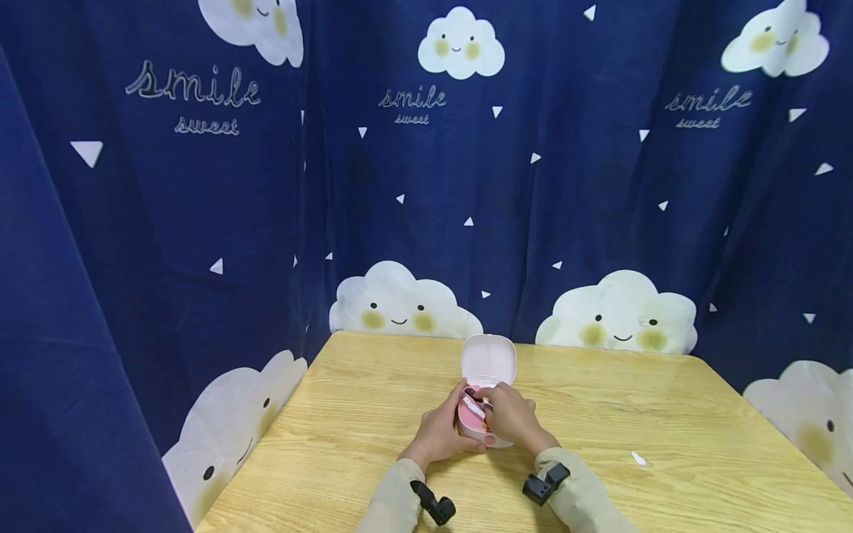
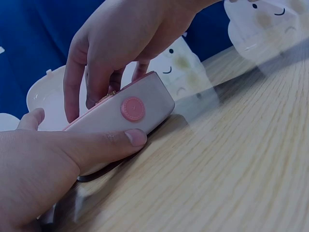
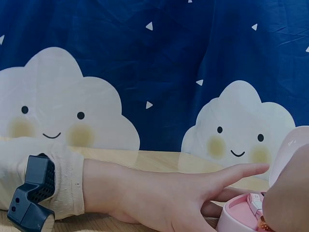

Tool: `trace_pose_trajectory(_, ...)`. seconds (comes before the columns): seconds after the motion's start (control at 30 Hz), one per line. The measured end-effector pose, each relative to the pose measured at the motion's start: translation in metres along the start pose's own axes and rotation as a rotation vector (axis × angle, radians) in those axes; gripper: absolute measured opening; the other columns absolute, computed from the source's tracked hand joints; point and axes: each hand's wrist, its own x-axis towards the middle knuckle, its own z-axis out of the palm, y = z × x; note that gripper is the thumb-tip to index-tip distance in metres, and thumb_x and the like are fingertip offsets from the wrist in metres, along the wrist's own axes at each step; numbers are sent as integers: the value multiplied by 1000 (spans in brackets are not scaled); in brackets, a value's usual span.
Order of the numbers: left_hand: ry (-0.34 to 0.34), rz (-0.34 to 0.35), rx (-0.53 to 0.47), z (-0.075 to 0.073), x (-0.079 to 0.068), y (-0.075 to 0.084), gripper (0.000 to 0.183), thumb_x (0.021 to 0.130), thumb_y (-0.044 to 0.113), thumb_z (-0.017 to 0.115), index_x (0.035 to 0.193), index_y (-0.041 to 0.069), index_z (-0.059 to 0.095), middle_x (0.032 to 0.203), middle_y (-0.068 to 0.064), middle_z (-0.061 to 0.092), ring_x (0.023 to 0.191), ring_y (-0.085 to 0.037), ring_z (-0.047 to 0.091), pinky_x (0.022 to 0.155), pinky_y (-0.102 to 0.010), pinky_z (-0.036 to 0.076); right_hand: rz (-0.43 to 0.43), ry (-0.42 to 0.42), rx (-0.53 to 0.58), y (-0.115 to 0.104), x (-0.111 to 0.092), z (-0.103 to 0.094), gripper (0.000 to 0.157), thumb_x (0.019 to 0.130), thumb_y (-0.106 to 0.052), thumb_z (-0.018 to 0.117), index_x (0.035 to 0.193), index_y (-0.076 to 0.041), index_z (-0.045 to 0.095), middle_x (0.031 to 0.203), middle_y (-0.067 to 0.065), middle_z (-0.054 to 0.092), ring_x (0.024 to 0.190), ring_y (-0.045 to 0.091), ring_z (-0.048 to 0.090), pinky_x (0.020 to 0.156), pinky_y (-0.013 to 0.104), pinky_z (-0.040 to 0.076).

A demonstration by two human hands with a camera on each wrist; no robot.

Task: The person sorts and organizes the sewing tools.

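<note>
A small white-and-pink case [image 1: 501, 441] stands on the table with its lid [image 1: 489, 360] raised. My left hand [image 1: 440, 433] grips its left side, the thumb across the front beside a round pink button [image 2: 133, 108]. Inside the pink interior lie a white clip-like piece [image 1: 474, 406] and a small dark item [image 1: 470, 391]. My right hand [image 1: 513, 416] reaches into the case from the right with bent fingers, fingertips right at the dark item; I cannot tell whether they pinch it. In the right wrist view, the right hand [image 3: 292, 193] covers part of the case.
A small white piece [image 1: 638, 458] lies on the wooden table [image 1: 586, 400] to the right of the right forearm. Behind the table hangs a dark blue curtain [image 1: 413, 170] with printed clouds. Each wrist wears a black camera [image 1: 435, 503] over a beige sleeve.
</note>
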Motion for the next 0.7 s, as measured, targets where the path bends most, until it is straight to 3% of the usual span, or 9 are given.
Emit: trace_pose_trajectory(0.7,10,10,16,2,1,-3,128,67,48,97,167,23,20,161,0,42,141,-26,47,111,-60,30,-2,-7,21,2,-2,-4,24,89,-5,74,110,-15,79,93,0,65,82,17,60,63,47,45)
